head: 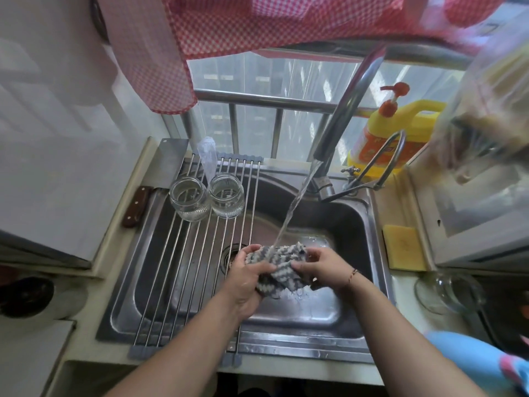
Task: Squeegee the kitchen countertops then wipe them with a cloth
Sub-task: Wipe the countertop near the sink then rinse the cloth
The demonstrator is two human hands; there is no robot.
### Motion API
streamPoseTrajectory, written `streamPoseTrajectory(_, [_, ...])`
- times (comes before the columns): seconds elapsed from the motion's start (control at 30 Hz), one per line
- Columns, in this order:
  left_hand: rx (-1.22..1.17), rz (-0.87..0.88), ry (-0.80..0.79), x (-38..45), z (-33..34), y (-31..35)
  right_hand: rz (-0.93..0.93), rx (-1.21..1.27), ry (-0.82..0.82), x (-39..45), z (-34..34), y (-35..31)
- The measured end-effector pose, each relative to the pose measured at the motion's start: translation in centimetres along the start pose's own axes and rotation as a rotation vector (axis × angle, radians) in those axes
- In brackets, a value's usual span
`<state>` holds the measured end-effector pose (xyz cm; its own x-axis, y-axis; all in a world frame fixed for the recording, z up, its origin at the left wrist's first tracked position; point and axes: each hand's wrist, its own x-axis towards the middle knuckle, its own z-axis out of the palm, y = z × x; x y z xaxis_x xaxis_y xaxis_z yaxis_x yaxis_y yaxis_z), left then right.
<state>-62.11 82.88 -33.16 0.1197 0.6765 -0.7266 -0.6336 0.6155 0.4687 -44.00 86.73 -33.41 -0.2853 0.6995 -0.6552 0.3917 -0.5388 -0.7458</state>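
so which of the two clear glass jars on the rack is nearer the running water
The right-hand clear glass jar, beside the open sink basin; the left-hand jar sits nearer the wooden-handled cleaver.

Two clear glass jars [188,198] [226,194] (far left, on the rack), one yellow rectangular sponge [403,247], one yellow plastic detergent jug [400,133], one wooden-handled steel cleaver [160,176].

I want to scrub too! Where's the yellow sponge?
The sponge lies on the counter right of the sink, below the yellow soap bottle.
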Motion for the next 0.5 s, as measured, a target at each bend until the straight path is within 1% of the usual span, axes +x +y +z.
streamPoseTrajectory(0.03, [0.014, 0.002, 0.001, 0.0, 0.1, 0.0, -0.021, -0.039, 0.072, 0.3, -1.0, -0.4])
streamPoseTrajectory(0.1, [-0.005, 0.000, -0.004, -0.1, 0.0, 0.2, -0.042, -0.014, 0.261, 0.9, -3.4, -1.3])
streamPoseTrajectory(0.17, [-0.035, 0.000, -0.022, -0.3, -0.3, 0.4, -0.073, 0.032, 0.536, 1.6, -5.8, -2.2])
streamPoseTrajectory(0.2, [-0.034, 0.005, -0.034, -0.4, -0.5, 0.4, -0.102, -0.001, 0.668, 1.8, -6.8, -2.9])
streamPoseTrajectory(0.23, [-0.029, 0.011, -0.046, -0.6, -0.7, 0.3, -0.138, -0.047, 0.766, 1.8, -7.5, -3.7])
streamPoseTrajectory(0.3, [-0.030, 0.022, -0.067, -1.0, -1.1, 0.3, -0.172, -0.135, 0.859, 2.1, -8.5, -5.1])
streamPoseTrajectory(0.43, [-0.064, 0.038, -0.090, -1.4, -1.6, 0.4, -0.139, -0.154, 0.945, 3.2, -10.0, -6.7])
streamPoseTrajectory(0.5, [-0.067, 0.053, -0.101, -1.4, -1.7, 0.5, -0.151, -0.173, 0.955, 3.6, -10.4, -6.9])
